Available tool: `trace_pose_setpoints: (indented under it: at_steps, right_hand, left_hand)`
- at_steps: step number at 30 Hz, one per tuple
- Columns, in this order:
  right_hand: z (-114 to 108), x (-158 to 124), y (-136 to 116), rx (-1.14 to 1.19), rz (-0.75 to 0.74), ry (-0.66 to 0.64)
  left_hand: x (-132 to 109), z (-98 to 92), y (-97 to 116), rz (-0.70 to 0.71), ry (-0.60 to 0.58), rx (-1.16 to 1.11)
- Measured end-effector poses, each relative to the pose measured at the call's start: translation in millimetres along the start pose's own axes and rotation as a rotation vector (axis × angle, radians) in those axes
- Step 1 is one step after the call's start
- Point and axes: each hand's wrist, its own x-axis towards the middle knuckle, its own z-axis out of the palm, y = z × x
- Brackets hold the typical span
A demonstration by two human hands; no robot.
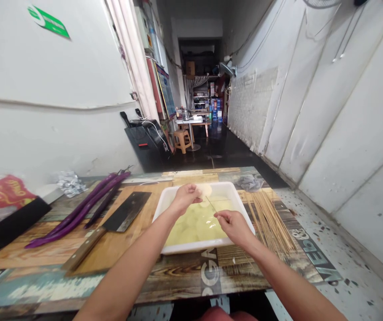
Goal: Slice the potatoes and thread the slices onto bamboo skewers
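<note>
A white rectangular tub (196, 246) holds yellowish liquid with pale round slices in it. Above its left half, my left hand (187, 197) is closed on a thin, pale round slice (206, 191) near the far rim. My right hand (233, 223), over the tub's right side, pinches a thin skewer (211, 205) that slants up and left toward the slice. Whether the skewer's tip touches the slice is too small to tell. Many wooden skewers (271, 218) lie loose on the table, right of the tub.
On the left, a cleaver (126, 213) rests on a wooden board (111, 252), beside long purple eggplants (78, 214). Crumpled foil (70, 183) and a black box (14, 227) with plastic packages are farther left. A grey cloth (250, 183) lies behind the skewers.
</note>
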Motion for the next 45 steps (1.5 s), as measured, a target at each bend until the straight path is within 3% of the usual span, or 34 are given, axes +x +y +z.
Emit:
trace_pose_setpoints:
  at_steps: [6,10,16,27,31,40,45]
  right_hand:
    - [1,-1,1,0.012,-0.007,0.009]
    - [1,-1,0,0.016,-0.018,0.001]
    - [1,-2,-1,0.006,-0.033,0.016]
    - [-2,-6,-6,-0.028,-0.046,0.050]
    - [-4,-5,-7,-0.077,-0.019,0.042]
    - [-11,-6,-11,-0.354,-0.038,0.087]
    - [-12,-5,-7,-0.115,-0.098,0.061]
  left_hand:
    - [-2,-0.2,4,-0.072,-0.024,-0.079]
    - [-1,-1.3,3,-0.044,-0.028,-0.034]
    - [1,-1.5,3,-0.061,0.067,-0.020]
    - [1,-3.2,5,-0.153,-0.029,-0.264]
    - [1,-5.0,5,-0.121,-0.097,-0.222]
    - [-2,-3.3,7,-0.007,-0.114,-0.221]
    - [1,-7.2,7,-0.111,-0.098,-0.307]
